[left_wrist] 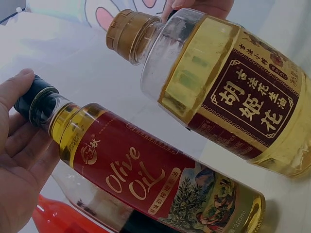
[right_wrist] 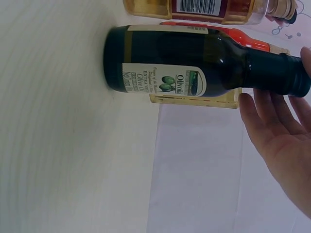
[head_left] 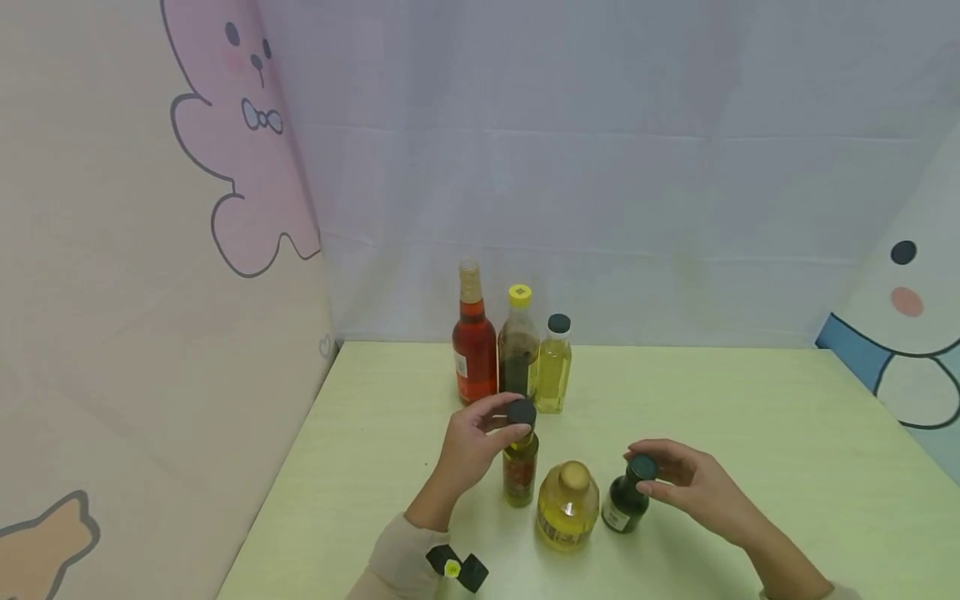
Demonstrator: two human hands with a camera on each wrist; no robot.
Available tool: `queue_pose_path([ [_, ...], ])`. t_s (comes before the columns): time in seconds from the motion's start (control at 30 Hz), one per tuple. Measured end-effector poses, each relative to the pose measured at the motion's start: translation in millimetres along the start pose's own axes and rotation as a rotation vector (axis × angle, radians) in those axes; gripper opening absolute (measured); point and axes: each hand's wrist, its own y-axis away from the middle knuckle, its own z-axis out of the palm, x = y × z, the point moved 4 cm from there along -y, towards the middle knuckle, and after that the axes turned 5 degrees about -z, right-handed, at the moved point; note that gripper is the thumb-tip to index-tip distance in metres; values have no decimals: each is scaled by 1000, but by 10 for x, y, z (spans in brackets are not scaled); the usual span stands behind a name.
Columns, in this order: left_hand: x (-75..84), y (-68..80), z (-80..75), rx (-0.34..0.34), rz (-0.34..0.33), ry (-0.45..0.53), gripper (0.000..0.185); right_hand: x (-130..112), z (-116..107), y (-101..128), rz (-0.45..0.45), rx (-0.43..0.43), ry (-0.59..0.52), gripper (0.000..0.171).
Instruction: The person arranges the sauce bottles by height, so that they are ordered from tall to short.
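The red-labelled olive oil bottle (head_left: 521, 471) stood upright on the worktop (head_left: 750, 433) near its front edge, its black cap (head_left: 521, 411) pinched from above by the left hand (head_left: 472, 450). To its right stood a squat yellow oil bottle (head_left: 567, 504), then a dark green bottle (head_left: 627, 500), whose cap the right hand (head_left: 693, 487) held in curled fingers. Three taller bottles (head_left: 510, 350) stood in a row nearer the back edge, close behind the left hand and likely to be knocked.

From the left wrist, the red-labelled olive oil bottle (left_wrist: 155, 182) looked like smooth glass, small but probably weighty and slippery; the ribbed cap (left_wrist: 34, 102) under the left hand's fingers (left_wrist: 17, 87) seemed the safest hold. The squat yellow oil bottle (left_wrist: 228, 92) stood just beside it.

From the right wrist, the dark green bottle (right_wrist: 194, 63) was glossy, probably fragile, with the right hand's fingers (right_wrist: 272, 121) curved along its neck.
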Motion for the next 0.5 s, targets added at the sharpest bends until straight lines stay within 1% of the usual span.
queue_pose_path([
  [0.13, 48, -30, 16, -14, 47, -2, 31, 12, -1, 3, 28, -2, -4, 40],
  [0.23, 73, -58, 23, -11, 32, -20, 30, 14, -1, 5, 34, -5, -13, 40],
  [0.37, 89, -105, 34, -9, -7, -36, 31, 11, -1, 9, 39, -6, -18, 39],
  [0.5, 107, -140, 51, -28, -12, -21, 32, 10, 4, 11, 42, -8, -26, 39],
])
